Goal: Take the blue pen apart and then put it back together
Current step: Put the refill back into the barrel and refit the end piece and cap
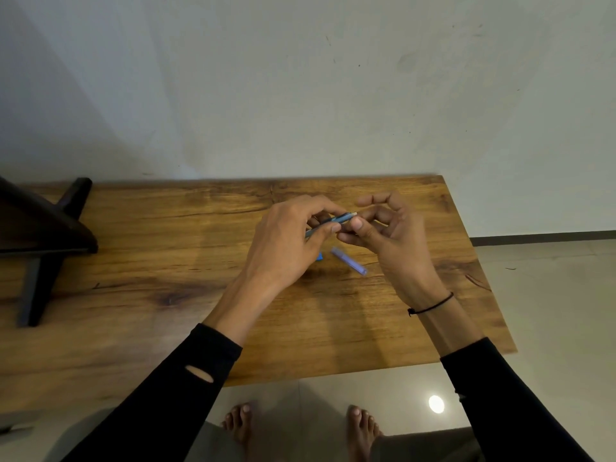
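Both hands hold the blue pen body [336, 220] a little above the wooden table [166, 261]. My left hand [286, 245] pinches its lower part between thumb and fingers. My right hand [390, 228] pinches the upper end, where a pale tip sticks out. The pen slants up to the right. On the table just below the hands lies a translucent purple-blue cap [349, 260]. A small bright blue piece [320, 257] lies beside it, partly hidden by my left hand.
A dark wooden stand [43, 235] with legs sits on the table's left end. The table's right edge runs near my right wrist, with tiled floor beyond. A grey wall rises behind the table. My bare feet show below the front edge.
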Demonstrator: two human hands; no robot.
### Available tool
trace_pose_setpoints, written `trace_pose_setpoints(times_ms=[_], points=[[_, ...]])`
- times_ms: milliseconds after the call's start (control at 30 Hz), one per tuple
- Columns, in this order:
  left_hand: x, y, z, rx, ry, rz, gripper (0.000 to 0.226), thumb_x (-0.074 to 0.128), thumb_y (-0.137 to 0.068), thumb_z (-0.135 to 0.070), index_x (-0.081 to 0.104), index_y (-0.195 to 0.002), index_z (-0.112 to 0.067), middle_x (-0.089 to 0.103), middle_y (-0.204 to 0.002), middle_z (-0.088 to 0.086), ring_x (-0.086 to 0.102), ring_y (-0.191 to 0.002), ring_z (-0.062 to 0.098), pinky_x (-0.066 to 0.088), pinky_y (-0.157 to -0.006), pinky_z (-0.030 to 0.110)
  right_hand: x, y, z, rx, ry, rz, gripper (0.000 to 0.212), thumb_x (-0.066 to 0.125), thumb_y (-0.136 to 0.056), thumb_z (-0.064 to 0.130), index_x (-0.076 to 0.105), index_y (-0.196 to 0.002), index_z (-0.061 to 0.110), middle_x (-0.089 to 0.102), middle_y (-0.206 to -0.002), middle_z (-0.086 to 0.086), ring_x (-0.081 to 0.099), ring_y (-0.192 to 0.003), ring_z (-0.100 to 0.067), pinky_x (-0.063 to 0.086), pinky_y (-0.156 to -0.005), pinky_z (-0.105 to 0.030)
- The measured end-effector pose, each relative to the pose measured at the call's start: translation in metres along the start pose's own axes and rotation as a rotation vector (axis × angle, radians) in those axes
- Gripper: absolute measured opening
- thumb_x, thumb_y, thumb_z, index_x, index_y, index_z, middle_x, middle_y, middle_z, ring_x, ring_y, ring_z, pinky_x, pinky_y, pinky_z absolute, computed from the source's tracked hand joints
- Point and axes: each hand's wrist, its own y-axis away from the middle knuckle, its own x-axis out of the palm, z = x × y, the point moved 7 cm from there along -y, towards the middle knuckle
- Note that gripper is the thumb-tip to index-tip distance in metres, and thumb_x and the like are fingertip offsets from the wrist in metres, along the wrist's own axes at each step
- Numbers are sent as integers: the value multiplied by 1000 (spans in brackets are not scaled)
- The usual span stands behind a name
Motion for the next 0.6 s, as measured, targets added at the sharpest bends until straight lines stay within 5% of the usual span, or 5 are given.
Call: trace_pose_setpoints(times_ms=[67,233,400,600], points=[[-1,-1,2,-15,4,-3,23,81,-98,-23,82,-120,-29,81,-110,-13,76,-102,8,65,-92,43,-12,-4,2,-46,141,-22,29,72,-97,1,59,-120,13,77,-90,-12,81,-86,-26,67,-76,-36],[-3,0,4,-33,31,-19,23,82,-97,-20,82,-119,-29,82,-108,-12,76,-100,6,66,-93,43,-32,-8,-11,-132,1020,-34,46,66,-96,-5,59,-127,28,55,-115,2,61,-94,-14,61,-79,-40],[-2,0,2,-36,23,-9,24,81,-98,-20,82,-121,-27,82,-111,-9,76,-101,8,66,-94,42,-22,-8,-27,-106,1115,57,36,68,-96,3,62,-129,17,56,-112,-6,63,-87,-27,59,-77,-53],[-1,1,1,-34,2,3,24,81,-98,-21,82,-122,-24,83,-112,-6,77,-103,12,65,-95,45,-7,-6,-29,-164,1172,39,15,66,-98,9,64,-112,11,59,-103,-9,63,-85,-32,56,-71,-49]])
